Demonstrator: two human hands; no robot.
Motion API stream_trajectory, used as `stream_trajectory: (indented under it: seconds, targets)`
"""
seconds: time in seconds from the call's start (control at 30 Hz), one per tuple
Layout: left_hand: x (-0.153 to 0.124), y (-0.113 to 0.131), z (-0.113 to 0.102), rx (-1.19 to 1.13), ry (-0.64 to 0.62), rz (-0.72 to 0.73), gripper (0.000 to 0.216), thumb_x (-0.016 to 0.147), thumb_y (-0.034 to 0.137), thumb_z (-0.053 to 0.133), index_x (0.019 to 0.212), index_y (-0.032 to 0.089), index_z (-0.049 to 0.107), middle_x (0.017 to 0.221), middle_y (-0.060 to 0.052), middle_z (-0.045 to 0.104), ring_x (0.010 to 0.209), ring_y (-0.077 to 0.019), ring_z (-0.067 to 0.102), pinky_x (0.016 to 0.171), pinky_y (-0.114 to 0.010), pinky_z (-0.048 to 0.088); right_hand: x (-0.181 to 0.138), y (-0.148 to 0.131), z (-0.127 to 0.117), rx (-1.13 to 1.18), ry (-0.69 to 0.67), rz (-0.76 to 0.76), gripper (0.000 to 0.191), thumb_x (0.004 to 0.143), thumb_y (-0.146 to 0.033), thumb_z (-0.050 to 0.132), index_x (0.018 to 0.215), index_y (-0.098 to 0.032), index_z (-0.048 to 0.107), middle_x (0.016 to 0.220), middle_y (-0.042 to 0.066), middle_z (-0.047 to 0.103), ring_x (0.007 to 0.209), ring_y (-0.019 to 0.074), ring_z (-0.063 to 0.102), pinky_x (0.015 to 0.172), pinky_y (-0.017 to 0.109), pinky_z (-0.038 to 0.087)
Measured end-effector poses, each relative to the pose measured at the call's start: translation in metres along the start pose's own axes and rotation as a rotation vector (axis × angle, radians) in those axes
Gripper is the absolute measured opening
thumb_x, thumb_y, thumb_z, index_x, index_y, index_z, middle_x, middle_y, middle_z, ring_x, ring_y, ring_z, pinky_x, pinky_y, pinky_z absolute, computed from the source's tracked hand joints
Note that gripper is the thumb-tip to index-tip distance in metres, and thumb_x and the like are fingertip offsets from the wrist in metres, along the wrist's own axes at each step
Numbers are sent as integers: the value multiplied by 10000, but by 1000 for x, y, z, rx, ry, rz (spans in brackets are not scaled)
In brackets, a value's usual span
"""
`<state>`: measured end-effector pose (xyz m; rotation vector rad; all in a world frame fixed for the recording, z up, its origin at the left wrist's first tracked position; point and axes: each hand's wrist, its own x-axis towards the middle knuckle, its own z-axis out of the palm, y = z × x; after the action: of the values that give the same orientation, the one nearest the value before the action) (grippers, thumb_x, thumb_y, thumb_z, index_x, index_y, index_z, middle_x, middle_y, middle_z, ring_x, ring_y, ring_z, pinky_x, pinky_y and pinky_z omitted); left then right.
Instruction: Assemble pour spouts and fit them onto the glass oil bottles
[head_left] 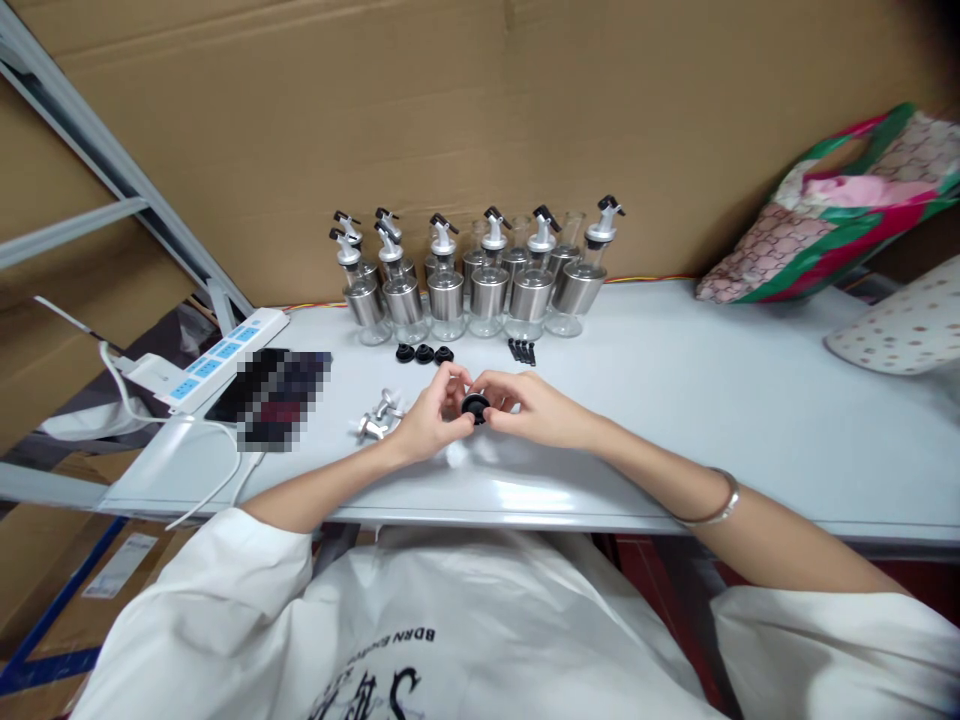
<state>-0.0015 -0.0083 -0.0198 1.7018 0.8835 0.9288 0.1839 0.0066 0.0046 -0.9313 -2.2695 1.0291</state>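
Note:
Between my fingertips is a bottle pourer top (pixel 475 405), its black stopper side turned toward me. My left hand (pixel 435 415) pinches it from the left, and my right hand (pixel 529 405) grips it from the right. Its far side is hidden by my fingers. Silver pourer heads (pixel 379 415) lie just left of my left hand. Beyond my hands sit three black rubber stoppers (pixel 424 354) in a row. Several small black levers (pixel 522 351) lie farther right. Behind them stand glass-and-steel oil bottles (pixel 487 295), several of them capped with silver pourers.
A white power strip (pixel 225 355) with a charger and cable lies at the left, beside a dark pixelated object (pixel 277 400). At the right are a patterned bag (pixel 817 220) and a white dotted object (pixel 900 320). A cardboard wall (pixel 450 110) closes the table's back.

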Motion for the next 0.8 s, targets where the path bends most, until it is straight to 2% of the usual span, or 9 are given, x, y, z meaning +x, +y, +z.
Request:
stream_trajectory:
  seconds: [0.2,0.47,0.8]
  targets:
    - [-2,5,2,92,10,35,328,635,191,543,888,223,338,699,65,425,658,-97,406,658,-234,365,-1,-2,3,-46,-12,-67,113,749,-226,506,853,-189,532,603,-50,493,551,110,443,537,223,351]
    - [-3,1,4,110,41,77,294,647,191,535,822,225,302,688,73,375,634,-85,379,638,-220,350,-2,-5,4,-42,-8,-65,98,745,-190,485,832,-189,529,606,-57,454,547,97,408,535,215,324]
    - [-5,-1,4,150,68,110,282,657,182,550,776,220,298,694,64,335,626,-86,351,617,-224,341,-2,-6,5,-12,19,-42,97,721,-220,530,813,-187,537,600,-53,476,555,104,427,539,226,340]
